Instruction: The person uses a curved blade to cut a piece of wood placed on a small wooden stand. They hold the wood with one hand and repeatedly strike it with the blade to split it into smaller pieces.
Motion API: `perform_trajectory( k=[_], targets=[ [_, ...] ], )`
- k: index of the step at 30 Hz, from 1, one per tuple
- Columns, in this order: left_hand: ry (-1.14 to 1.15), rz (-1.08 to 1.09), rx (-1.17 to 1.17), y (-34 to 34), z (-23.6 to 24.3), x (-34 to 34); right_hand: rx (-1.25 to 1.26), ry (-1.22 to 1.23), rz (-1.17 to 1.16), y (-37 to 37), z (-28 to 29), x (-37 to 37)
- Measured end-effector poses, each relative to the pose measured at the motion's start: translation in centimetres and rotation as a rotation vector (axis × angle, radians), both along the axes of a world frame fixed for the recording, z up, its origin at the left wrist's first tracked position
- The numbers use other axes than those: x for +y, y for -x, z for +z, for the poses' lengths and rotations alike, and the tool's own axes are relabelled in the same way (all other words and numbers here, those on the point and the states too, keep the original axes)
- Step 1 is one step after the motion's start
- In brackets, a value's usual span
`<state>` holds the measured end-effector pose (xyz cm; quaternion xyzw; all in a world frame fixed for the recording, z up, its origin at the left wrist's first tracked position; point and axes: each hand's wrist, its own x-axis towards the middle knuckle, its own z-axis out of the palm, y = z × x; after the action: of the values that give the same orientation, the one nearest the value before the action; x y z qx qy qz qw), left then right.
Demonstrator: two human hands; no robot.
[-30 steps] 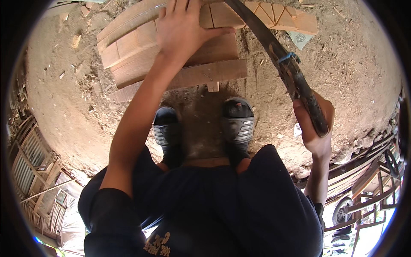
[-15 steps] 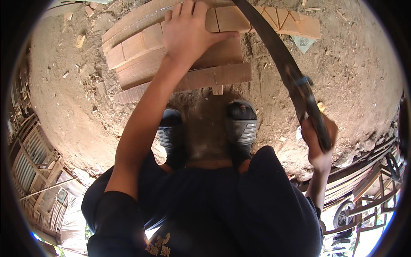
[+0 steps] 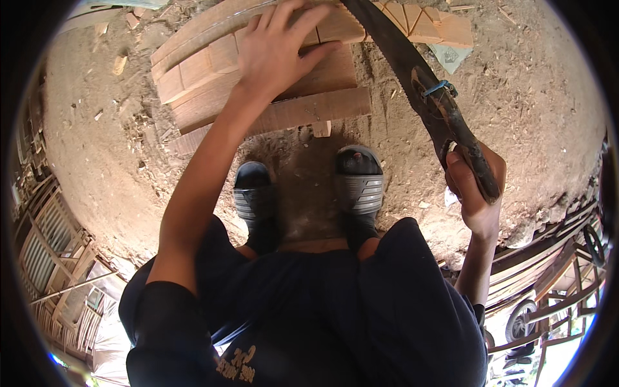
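A brown dirt floor [image 3: 529, 109] carries everything, strewn with wood chips [image 3: 461, 8]. The nearest plank [image 3: 316, 108] lies there, a short wooden block [image 3: 322, 129] jutting out beneath its near edge. On the plank's near side stand worn grey-and-black slide sandals [image 3: 359, 193]. Just beyond the plank are more boards [image 3: 206, 61]; whether each touches dirt is hidden. Farther beyond it, a pale offcut [image 3: 120, 65] lies left, a translucent greenish scrap [image 3: 451, 59] right.

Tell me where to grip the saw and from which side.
Take the dark saw handle from the person's right, as the right hand does: it is thick and slants back that way, while the toothed blade reaches forward toward the wood.
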<state>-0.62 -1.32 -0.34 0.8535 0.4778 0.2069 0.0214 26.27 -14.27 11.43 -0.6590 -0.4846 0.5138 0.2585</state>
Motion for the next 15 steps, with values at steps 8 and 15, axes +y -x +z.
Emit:
perform_trajectory(
  k=[8,15],
  targets=[
    [0.052,-0.156,-0.026,0.8,0.7,0.2,-0.086,-0.058,0.067,-0.5,0.6,-1.9],
    [0.065,-0.162,-0.019,1.0,0.4,0.1,-0.07,-0.131,0.117,1.2,0.1,-0.3]
  ],
)
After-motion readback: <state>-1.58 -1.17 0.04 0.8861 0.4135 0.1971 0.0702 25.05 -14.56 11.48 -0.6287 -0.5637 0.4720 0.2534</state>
